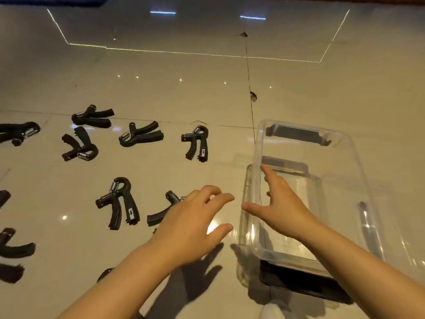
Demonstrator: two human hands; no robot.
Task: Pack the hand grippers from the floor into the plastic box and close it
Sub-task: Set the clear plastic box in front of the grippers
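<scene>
- Early in the job: no hand grippers in the plastic box (257, 143) that I can see; its clear inside looks bare, lid off or set under/beside it, can't tell which.
- Box sits on the floor at the person's right, dark latch pieces at its far and near ends.
- Right hand (279, 203) reaches over the box's left wall, fingers spread and straight, holding nothing; whether it touches the rim I can't tell.
- Left hand (190, 223) hovers just left of the box, fingers loosely spread, empty, above the nearest hand gripper (171, 204) which it partly hides.
- Another hand gripper (118, 202) lies just left of that one; one more (197, 142) farther out, several others scattered toward the left edge.
- Next move, my guess: left hand drops onto the nearest gripper, closes round both handles, carries it right over the box wall.
- Box probably needs steadying; light plastic may slide.
- Floor (161, 88): glossy pale tile, dark grout lines, ceiling lights reflected, two small chips along a seam.
- Room dim, warm light.
</scene>
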